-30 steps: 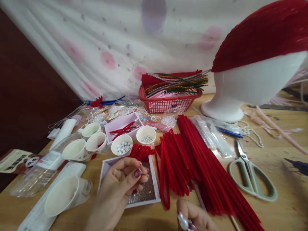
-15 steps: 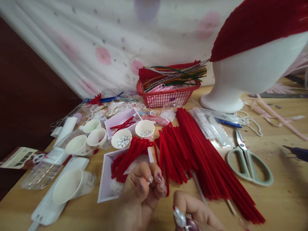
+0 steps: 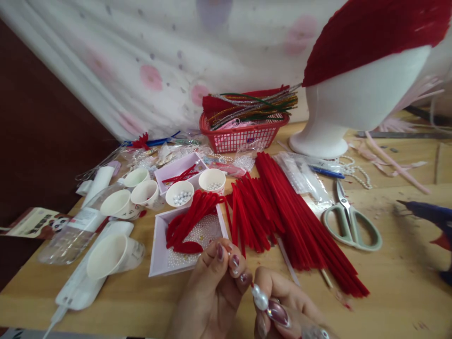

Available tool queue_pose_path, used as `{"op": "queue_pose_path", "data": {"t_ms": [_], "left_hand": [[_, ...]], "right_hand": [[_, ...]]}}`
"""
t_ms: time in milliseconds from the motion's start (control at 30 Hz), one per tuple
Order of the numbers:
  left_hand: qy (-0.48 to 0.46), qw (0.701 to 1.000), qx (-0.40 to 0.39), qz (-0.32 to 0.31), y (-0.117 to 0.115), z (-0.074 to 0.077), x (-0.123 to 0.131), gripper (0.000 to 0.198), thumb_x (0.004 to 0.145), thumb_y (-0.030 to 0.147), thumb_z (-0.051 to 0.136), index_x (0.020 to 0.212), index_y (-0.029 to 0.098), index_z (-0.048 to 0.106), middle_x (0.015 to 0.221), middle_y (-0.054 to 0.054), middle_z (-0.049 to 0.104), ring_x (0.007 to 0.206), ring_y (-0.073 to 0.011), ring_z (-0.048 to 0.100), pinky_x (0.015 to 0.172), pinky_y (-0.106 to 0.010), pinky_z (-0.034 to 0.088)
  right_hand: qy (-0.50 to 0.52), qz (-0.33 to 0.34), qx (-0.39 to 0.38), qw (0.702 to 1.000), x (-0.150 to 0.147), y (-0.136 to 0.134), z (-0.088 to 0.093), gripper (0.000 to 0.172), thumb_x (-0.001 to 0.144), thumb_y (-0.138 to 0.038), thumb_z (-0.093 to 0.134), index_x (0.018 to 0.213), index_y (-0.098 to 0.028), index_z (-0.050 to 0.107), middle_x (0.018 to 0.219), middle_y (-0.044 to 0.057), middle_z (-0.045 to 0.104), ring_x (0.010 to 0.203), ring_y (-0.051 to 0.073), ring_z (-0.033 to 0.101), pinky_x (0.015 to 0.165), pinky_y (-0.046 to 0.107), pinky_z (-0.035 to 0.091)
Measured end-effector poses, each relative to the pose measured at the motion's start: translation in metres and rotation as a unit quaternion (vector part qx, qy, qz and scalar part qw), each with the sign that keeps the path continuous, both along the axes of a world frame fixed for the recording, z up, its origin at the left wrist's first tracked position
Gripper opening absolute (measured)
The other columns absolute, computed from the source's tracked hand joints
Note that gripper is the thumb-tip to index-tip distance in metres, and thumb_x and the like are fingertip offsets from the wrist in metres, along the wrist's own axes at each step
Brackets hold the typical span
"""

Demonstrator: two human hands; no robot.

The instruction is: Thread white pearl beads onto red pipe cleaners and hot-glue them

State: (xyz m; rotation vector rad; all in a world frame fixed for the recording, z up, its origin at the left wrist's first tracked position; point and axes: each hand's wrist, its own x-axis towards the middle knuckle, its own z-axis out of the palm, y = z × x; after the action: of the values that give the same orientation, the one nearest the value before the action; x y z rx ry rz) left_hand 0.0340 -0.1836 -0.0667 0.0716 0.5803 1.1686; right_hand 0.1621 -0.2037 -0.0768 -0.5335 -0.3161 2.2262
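My right hand [image 3: 289, 301] pinches white pearl beads [image 3: 260, 298] between thumb and forefinger, and a small red tip sticks out past them. Just to its left, my left hand [image 3: 217, 282] has its thumb and forefinger pressed together on what looks like a tiny pearl bead [image 3: 229, 254]. The two hands are close but apart. Behind the left hand is a white box [image 3: 158, 252] of small pearl beads, with looped red chenille stems [image 3: 192, 216] lying over them. Short red chenille stems [image 3: 247, 219] and a bundle of long ones [image 3: 303, 226] lie beyond the right hand.
Paper cups [image 3: 180, 194] stand at centre left, some holding beads. One cup [image 3: 106, 256] leans on a white power strip [image 3: 84, 287]. Green-handled scissors [image 3: 348, 223] and a glue gun [image 3: 431, 212] lie right. A red basket [image 3: 243, 137] and white mannequin head [image 3: 339, 108] stand behind.
The camera view has shifted slightly, and more of both hands shows. My right hand has lifted the pearl beads a little toward the left hand. Both hands keep their pinch.
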Motion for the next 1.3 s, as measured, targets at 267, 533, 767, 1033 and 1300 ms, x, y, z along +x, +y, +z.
{"op": "queue_pose_path", "data": {"t_ms": [267, 533, 767, 1033, 1300], "left_hand": [[0.044, 0.997, 0.07, -0.003, -0.006, -0.007, 0.0, 0.027, 0.071, 0.042, 0.09, 0.069, 0.021, 0.074, 0.073, 0.004, 0.063, 0.061, -0.0062, 0.056, 0.064, -0.018, 0.049], [0.092, 0.99, 0.107, 0.014, -0.009, -0.017, -0.002, 0.027, 0.074, 0.045, 0.088, 0.069, 0.021, 0.076, 0.077, 0.004, 0.063, 0.065, -0.0065, 0.061, 0.063, -0.018, 0.05], [0.124, 0.986, 0.104, 0.03, -0.009, -0.018, -0.001, 0.024, 0.071, 0.044, 0.09, 0.069, 0.024, 0.078, 0.078, 0.004, 0.064, 0.062, -0.0065, 0.058, 0.068, -0.02, 0.053], [0.146, 0.986, 0.071, 0.033, -0.01, -0.015, 0.001, 0.023, 0.068, 0.044, 0.092, 0.069, 0.024, 0.08, 0.082, 0.004, 0.065, 0.061, -0.0049, 0.058, 0.066, -0.018, 0.055], [0.146, 0.985, 0.082, 0.028, -0.009, -0.02, 0.0, 0.022, 0.069, 0.044, 0.091, 0.07, 0.024, 0.08, 0.082, 0.003, 0.065, 0.059, -0.0043, 0.056, 0.066, -0.018, 0.056]], "right_hand": [[-0.051, -0.009, 0.018, 0.999, 0.0, -0.004, 0.005, 0.04, 0.075, -0.043, 0.09, 0.07, -0.016, 0.062, 0.055, -0.006, 0.055, 0.044, 0.003, 0.044, 0.049, 0.013, 0.038], [-0.085, -0.034, 0.022, 0.996, -0.008, -0.005, 0.006, 0.041, 0.077, -0.044, 0.088, 0.067, -0.018, 0.058, 0.052, -0.008, 0.052, 0.037, 0.001, 0.034, 0.042, 0.012, 0.033], [-0.103, -0.05, 0.02, 0.993, -0.008, -0.007, 0.001, 0.041, 0.075, -0.047, 0.088, 0.066, -0.019, 0.059, 0.051, -0.009, 0.047, 0.038, 0.005, 0.041, 0.04, 0.015, 0.037], [-0.093, -0.076, -0.008, 0.993, -0.01, -0.006, 0.003, 0.042, 0.071, -0.043, 0.092, 0.064, -0.017, 0.06, 0.054, -0.008, 0.051, 0.035, 0.002, 0.035, 0.038, 0.013, 0.035], [-0.091, -0.084, 0.009, 0.992, -0.011, -0.004, -0.003, 0.042, 0.07, -0.044, 0.091, 0.064, -0.017, 0.059, 0.057, -0.007, 0.051, 0.04, 0.004, 0.041, 0.039, 0.013, 0.035]]}}
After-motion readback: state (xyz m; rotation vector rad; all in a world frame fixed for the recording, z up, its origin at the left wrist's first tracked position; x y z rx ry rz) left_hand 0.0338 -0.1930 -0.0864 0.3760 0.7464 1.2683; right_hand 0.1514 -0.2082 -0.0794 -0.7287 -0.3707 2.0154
